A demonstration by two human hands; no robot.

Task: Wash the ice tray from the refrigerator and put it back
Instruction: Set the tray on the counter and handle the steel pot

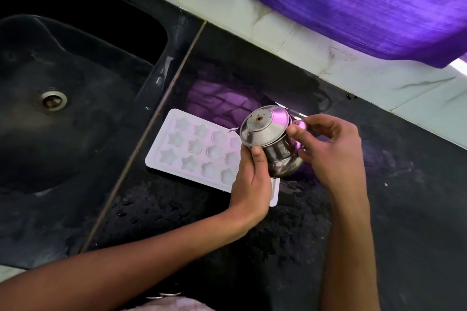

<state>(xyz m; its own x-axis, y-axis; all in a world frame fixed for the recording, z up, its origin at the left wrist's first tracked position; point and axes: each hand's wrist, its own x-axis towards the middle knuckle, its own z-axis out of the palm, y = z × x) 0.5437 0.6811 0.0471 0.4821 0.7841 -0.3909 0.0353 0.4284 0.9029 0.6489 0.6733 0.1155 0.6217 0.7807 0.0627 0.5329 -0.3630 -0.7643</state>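
Both hands grip steel pot [274, 145] above ice tray [192, 151] on counter [404, 197]

A: How much of the ice tray [194, 149] shows?

B: Its right end is hidden behind the left hand [250, 184] and the steel pot [271, 144].

A: And the pot?

B: Its far side is covered by the right hand [328, 151]; its contents are hidden under the lid.

A: The purple cloth [353, 0]?

B: Cut off by the top and right edges. The sink [75, 108] runs off the left edge.
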